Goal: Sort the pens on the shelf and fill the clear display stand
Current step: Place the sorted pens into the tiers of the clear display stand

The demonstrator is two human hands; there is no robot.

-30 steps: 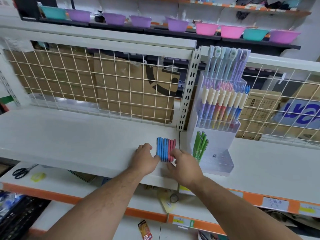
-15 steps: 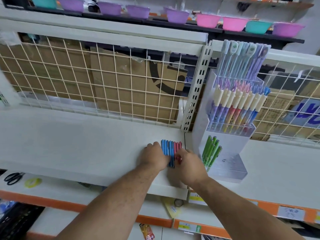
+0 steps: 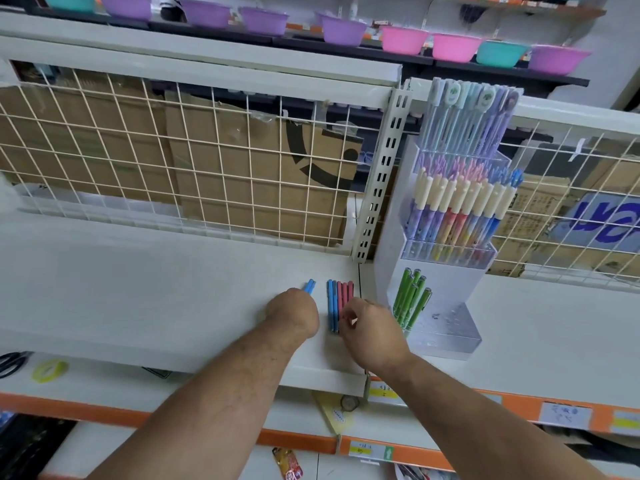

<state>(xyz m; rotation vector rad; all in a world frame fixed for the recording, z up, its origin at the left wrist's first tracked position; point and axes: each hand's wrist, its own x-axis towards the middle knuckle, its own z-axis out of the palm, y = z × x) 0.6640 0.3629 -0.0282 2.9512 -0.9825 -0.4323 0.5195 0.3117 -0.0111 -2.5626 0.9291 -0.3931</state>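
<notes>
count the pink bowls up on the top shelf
2. Both sit side by side on the dark top shelf: the left pink bowl next to a purple bowl, the right pink bowl next to a teal bowl. None looks hidden.

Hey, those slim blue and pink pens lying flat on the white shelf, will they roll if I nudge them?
Probably: the slim blue and pink pens look round-barrelled and lie loose on the smooth white shelf, so a sideways nudge could roll them. They seem stiff and light, so likely easy to slide together.
</notes>
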